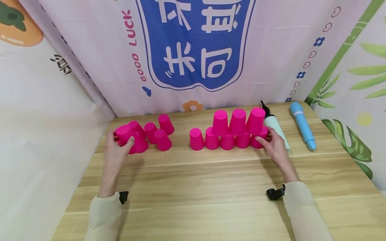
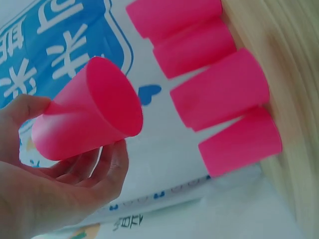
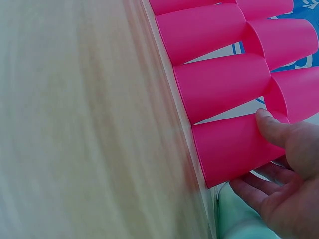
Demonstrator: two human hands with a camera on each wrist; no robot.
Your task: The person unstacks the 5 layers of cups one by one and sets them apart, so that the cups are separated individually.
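Observation:
My left hand (image 1: 117, 152) grips a pink cup (image 2: 82, 117) between thumb and fingers at the left. In the left wrist view this cup is raised and tilted, its open mouth facing the loose pink cups (image 2: 222, 94). Those stand upside down on the table, close together. At the right, pink cups form a row with three more (image 1: 238, 122) stacked on top, all mouth down. My right hand (image 1: 275, 145) holds the end cup (image 3: 237, 147) of the bottom row, thumb on its near side and fingers behind its outer side.
A pale green bottle-shaped thing (image 1: 275, 129) with a black top lies just beyond my right hand. Farther right lies a blue stick-shaped thing (image 1: 303, 125). A printed cloth (image 1: 114, 67) hangs behind the wooden table (image 1: 193, 194).

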